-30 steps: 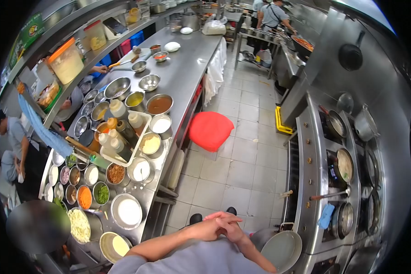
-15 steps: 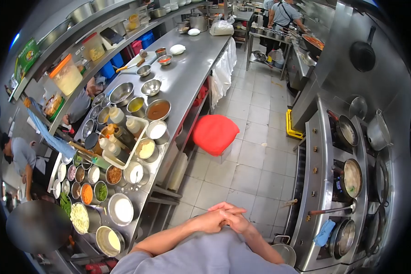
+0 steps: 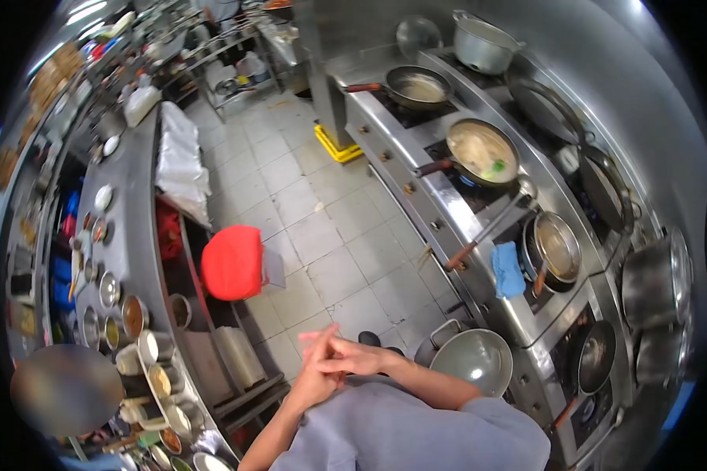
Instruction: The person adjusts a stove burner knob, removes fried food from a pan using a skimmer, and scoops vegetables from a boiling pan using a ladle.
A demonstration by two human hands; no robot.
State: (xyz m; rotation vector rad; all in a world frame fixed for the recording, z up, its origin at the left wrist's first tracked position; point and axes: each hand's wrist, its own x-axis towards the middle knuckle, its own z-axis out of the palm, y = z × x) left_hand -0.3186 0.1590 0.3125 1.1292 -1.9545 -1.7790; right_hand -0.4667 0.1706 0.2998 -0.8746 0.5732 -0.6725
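My left hand [image 3: 316,377] and my right hand [image 3: 360,358] are clasped together in front of my grey shirt, fingers laced through each other. No object shows between them. The left fingertips stick up and are slightly blurred. A large metal wok [image 3: 473,363] sits low beside my right forearm. Over to the right on the stove [image 3: 467,208] are a pan of pale, creamy food [image 3: 479,149], a ladle [image 3: 487,231], a folded blue cloth [image 3: 508,269] and a pan of liquid [image 3: 556,247].
A bin with a red cover [image 3: 232,263] stands in the aisle by the steel counter [image 3: 130,235]. Ingredient containers [image 3: 161,381] crowd the counter's near end. A yellow plastic item [image 3: 338,144] lies at the pillar's foot. Large pots [image 3: 656,282] stand far right.
My view has turned right toward the stove, so the counter and red-covered bin sit further left. My hands stay clasped, shifting left in the view, with the fingers rearranged a little.
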